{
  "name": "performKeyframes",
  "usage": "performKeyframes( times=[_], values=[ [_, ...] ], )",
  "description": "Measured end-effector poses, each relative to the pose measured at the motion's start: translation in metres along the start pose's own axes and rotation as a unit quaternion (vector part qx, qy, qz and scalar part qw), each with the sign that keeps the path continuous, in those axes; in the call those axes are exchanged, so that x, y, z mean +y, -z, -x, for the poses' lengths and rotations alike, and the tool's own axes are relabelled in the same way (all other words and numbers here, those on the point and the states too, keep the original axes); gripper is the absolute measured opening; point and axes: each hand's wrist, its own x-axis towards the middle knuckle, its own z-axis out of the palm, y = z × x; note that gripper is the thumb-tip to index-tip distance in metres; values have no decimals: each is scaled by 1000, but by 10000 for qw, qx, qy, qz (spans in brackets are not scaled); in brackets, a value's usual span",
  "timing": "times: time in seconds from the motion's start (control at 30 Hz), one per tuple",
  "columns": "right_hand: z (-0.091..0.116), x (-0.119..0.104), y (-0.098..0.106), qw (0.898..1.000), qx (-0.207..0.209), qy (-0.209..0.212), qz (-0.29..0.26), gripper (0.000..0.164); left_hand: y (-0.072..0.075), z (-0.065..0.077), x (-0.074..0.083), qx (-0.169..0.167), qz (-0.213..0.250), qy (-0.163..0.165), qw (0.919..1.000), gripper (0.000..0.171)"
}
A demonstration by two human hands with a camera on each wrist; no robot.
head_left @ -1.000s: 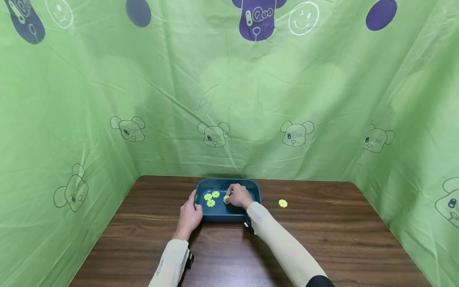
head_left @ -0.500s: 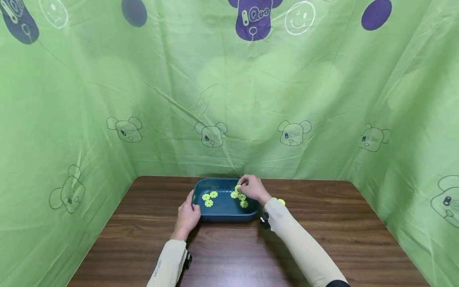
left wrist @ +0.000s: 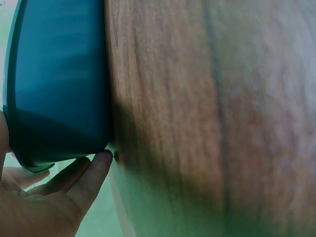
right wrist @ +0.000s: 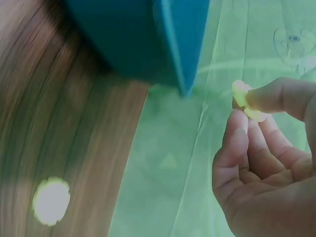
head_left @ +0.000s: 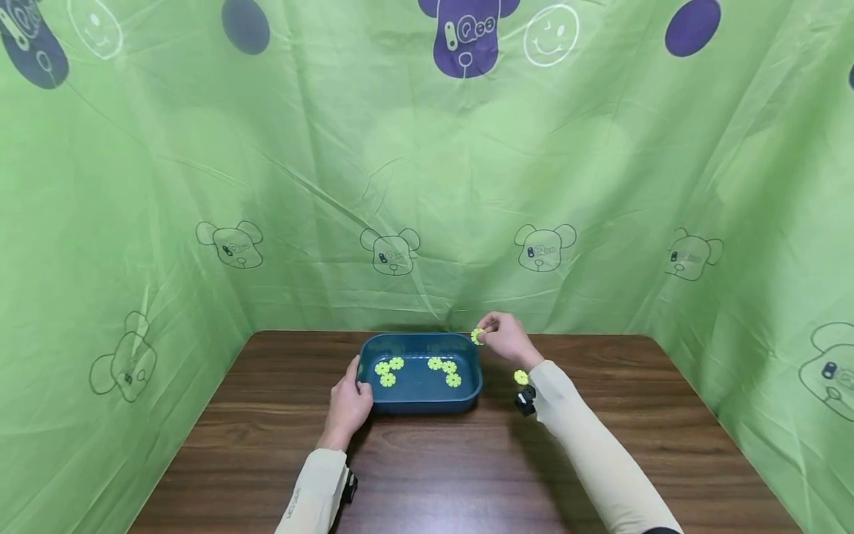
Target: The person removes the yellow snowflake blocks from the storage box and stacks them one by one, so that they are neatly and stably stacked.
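Just off the far right corner of the blue tray, a yellow-green flower disc is held up in the air, pinched between thumb and fingertips of the right hand. It's kept clear of the tray wall per the right wrist view. The tray's left end is gripped by the left hand: thumb placed at the near left rim, fingers set against the outer wall. Six matching discs are spread flat inside, split into a left trio and a right trio. One loose disc is seen on the wooden table, right of the tray, near the right sleeve. Far side and flanks are closed off by a green curtain, printed with cartoon bear heads.
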Motion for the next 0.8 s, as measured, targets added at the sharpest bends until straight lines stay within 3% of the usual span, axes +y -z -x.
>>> performKeyframes(
  times=[0.2, 0.43, 0.8],
  values=[
    [5, 28, 20, 9999, -39, -13, 161, 18, 0, 0, -1, 61, -54, -68, 9999, 61],
    [13, 57, 34, 9984, 6, -362, 440, 18, 2, 1, 1, 55, -96, -103, 9999, 61],
    [23, 79, 42, 9985, -91, -445, 299, 16, 2, 0, 1, 22, -123, -57, 9999, 62]
  ],
)
